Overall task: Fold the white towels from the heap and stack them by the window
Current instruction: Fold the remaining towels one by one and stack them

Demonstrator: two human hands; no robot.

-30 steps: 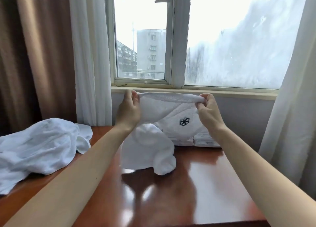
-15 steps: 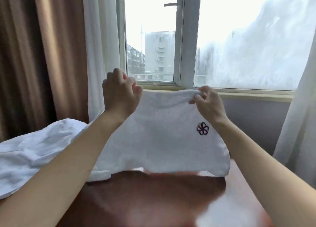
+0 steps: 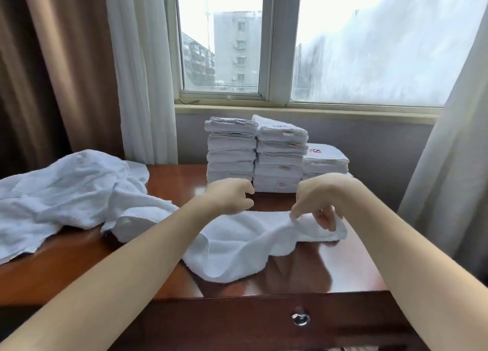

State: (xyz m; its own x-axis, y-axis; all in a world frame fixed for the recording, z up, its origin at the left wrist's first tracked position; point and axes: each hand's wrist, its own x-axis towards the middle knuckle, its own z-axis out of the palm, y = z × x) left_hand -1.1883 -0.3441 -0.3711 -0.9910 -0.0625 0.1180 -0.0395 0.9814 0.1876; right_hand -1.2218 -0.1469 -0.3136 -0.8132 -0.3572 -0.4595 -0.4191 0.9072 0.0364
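Towel [image 3: 237, 242]: white, rumpled, lying on wooden table [image 3: 171, 176], near edge wavy, just before folded stacks [image 3: 280, 160] below window [image 3: 264, 60]. Unfolded heap [image 3: 66, 192] at left.
Change: half second ago towel hung spread in air between both hands; now down on tabletop.
Right hand [image 3: 317, 202]: fingers pinch far right edge, raising it slightly.
Left hand [image 3: 228, 200]: fingers curled at far left edge; hold on cloth not discernible.

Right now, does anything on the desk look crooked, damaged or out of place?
Only small things. The top towel of the middle stack sits tilted, not square with those below or level with the left stack. The loose towel in front lies rumpled, not yet folded. Nothing looks spilled or damaged.
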